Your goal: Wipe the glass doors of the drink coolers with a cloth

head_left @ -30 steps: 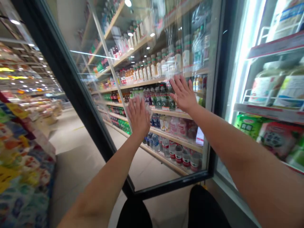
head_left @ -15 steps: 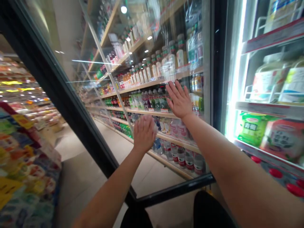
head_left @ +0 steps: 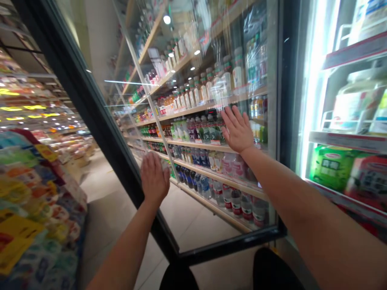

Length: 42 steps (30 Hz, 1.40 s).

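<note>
A glass door (head_left: 196, 229) with a black frame stands swung open in front of me. My left hand (head_left: 155, 177) presses against the glass close to the slanted frame bar, fingers together. A pale, thin, cloth-like piece (head_left: 165, 164) peeks out beside its fingers; most of it is hidden under the hand. Further right, my right hand (head_left: 238, 129) lies flat on the pane with its fingers spread and holds nothing. Bottles on shelves show in the glass behind both hands.
At right is a lit cooler shelf (head_left: 347, 141) with bottles and a green pouch (head_left: 332, 167). Packaged goods (head_left: 45, 201) are heaped on a display at left, with a tiled floor (head_left: 101, 173) beside it. My dark-clad knees show at the bottom edge.
My left hand has slid left across the glass toward the frame bar, the pale piece moving with it. My right hand stays on the pane while the view shifts slightly.
</note>
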Each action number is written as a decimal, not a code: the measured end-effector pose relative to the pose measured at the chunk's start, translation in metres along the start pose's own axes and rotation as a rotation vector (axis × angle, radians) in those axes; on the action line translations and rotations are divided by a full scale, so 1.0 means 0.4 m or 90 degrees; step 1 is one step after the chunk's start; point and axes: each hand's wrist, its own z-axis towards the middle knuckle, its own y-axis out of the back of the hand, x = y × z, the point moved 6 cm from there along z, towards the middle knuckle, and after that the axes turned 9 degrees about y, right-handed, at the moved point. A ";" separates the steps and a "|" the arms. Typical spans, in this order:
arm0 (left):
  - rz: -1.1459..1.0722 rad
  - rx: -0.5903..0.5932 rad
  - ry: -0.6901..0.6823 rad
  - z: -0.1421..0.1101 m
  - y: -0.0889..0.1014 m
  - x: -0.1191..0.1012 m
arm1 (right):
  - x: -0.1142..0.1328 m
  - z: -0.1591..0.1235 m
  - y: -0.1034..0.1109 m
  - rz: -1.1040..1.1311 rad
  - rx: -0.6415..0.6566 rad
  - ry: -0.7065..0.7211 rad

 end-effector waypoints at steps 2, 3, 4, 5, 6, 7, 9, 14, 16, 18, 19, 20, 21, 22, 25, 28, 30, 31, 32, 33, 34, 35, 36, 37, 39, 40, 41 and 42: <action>0.004 -0.021 0.016 0.050 0.020 0.028 | 0.001 0.000 0.000 -0.003 -0.003 0.000; 0.006 -0.034 0.025 0.079 0.031 0.042 | 0.001 -0.001 -0.001 -0.005 -0.004 -0.001; 0.007 -0.046 0.031 0.101 0.040 0.053 | 0.002 -0.001 -0.002 -0.008 -0.006 -0.003; 0.007 -0.051 0.031 0.110 0.045 0.059 | 0.003 -0.002 -0.003 -0.011 -0.005 -0.003; 0.007 -0.049 0.025 0.101 0.046 0.059 | 0.004 -0.003 -0.005 -0.014 -0.005 -0.003; 0.007 -0.044 0.014 0.074 0.043 0.055 | 0.005 -0.003 -0.007 -0.017 -0.005 -0.002; 0.006 -0.027 -0.011 -0.017 0.029 0.042 | 0.006 -0.005 -0.011 -0.024 -0.006 0.002; 0.017 0.012 -0.052 -0.097 0.013 0.038 | 0.009 -0.008 -0.016 -0.051 -0.034 0.019; 0.024 0.006 -0.038 0.005 0.030 0.049 | 0.010 -0.010 -0.016 -0.064 -0.045 0.025; 0.031 -0.014 -0.011 0.120 0.049 0.053 | 0.010 -0.011 -0.015 -0.070 -0.047 0.028; 0.032 -0.028 0.004 0.161 0.055 0.049 | 0.011 -0.011 -0.015 -0.070 -0.045 0.029; 0.033 -0.037 0.014 0.183 0.057 0.041 | 0.011 -0.011 -0.014 -0.070 -0.042 0.029; 0.034 -0.040 0.019 0.186 0.055 0.029 | 0.011 -0.011 -0.013 -0.069 -0.039 0.028; 0.034 -0.036 0.016 0.171 0.049 0.015 | 0.012 -0.010 -0.012 -0.069 -0.037 0.028; 0.033 0.008 -0.023 0.088 0.026 -0.022 | 0.014 -0.007 -0.008 -0.064 -0.033 0.025; 0.040 0.028 -0.043 0.091 0.033 -0.008 | 0.018 -0.005 -0.008 -0.050 -0.029 0.026; 0.049 0.008 -0.031 0.156 0.055 0.020 | 0.020 -0.005 -0.009 -0.044 -0.035 0.024; 0.053 -0.006 -0.024 0.191 0.065 0.032 | 0.020 -0.006 -0.009 -0.042 -0.039 0.023; 0.055 -0.020 -0.019 0.218 0.073 0.039 | 0.020 -0.006 -0.010 -0.040 -0.041 0.022; 0.057 -0.029 -0.019 0.233 0.076 0.041 | 0.019 -0.007 -0.011 -0.036 -0.042 0.020; 0.058 -0.031 -0.026 0.233 0.074 0.036 | 0.019 -0.007 -0.012 -0.033 -0.040 0.020; 0.058 -0.022 -0.042 0.221 0.067 0.026 | 0.019 -0.007 -0.013 -0.030 -0.038 0.021; 0.057 -0.002 -0.067 0.201 0.056 0.013 | 0.019 -0.007 -0.013 -0.030 -0.038 0.023; 0.055 0.025 -0.098 0.180 0.044 -0.001 | 0.019 -0.007 -0.013 -0.032 -0.039 0.024; 0.050 0.076 -0.158 0.164 0.031 -0.022 | 0.020 -0.007 -0.011 -0.040 -0.045 0.028; 0.050 0.084 -0.171 0.178 0.034 -0.024 | 0.020 -0.007 -0.010 -0.045 -0.048 0.028; 0.051 0.075 -0.164 0.208 0.045 -0.019 | 0.021 -0.007 -0.009 -0.050 -0.052 0.029; 0.053 0.051 -0.143 0.250 0.061 -0.010 | 0.021 -0.007 -0.009 -0.053 -0.054 0.029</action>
